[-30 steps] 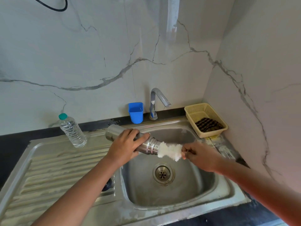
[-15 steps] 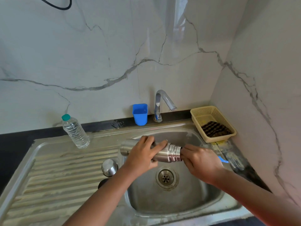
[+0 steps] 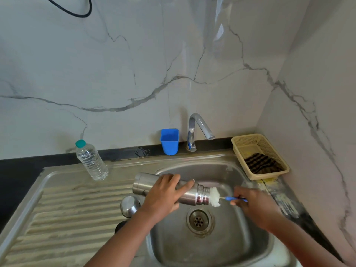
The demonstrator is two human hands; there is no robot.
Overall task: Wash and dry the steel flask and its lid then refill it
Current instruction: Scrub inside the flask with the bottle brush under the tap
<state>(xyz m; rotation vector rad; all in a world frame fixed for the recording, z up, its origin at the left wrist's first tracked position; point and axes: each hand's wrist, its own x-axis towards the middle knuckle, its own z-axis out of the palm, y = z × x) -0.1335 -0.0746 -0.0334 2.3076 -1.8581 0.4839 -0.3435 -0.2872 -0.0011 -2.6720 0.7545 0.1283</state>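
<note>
The steel flask (image 3: 169, 189) lies almost on its side above the sink basin (image 3: 227, 247), its closed base pointing left over the edge of the draining board (image 3: 67, 212) and its ringed, threaded neck pointing right and slightly down. Its body is plain brushed metal with a faint dark mark near the base. The left hand (image 3: 163, 195) wraps over the middle of the flask, fingers curled across the top and the thumb lying along the near side. A bottle brush (image 3: 214, 196) shows at the open mouth: its white bristle head is partly out of the neck, touching the rim, and a thin blue handle runs right into the right hand (image 3: 252, 203), whose fingertips pinch it. The steel lid (image 3: 130, 206) sits dome-up on the draining board just beside the basin's left rim, below the flask's base; a small dark round thing below it is mostly hidden by the left forearm. The drain (image 3: 198, 220) lies under the flask's neck. On the draining board's far edge stands a clear plastic water bottle (image 3: 91, 160) with a teal cap. Behind the basin, a blue cup (image 3: 169, 141) stands on the dark worktop (image 3: 19, 174) just left of the chrome tap (image 3: 198, 128), whose spout points right. In the right corner a beige plastic basket (image 3: 250, 143) holds a dark checked cloth (image 3: 262, 163).
</note>
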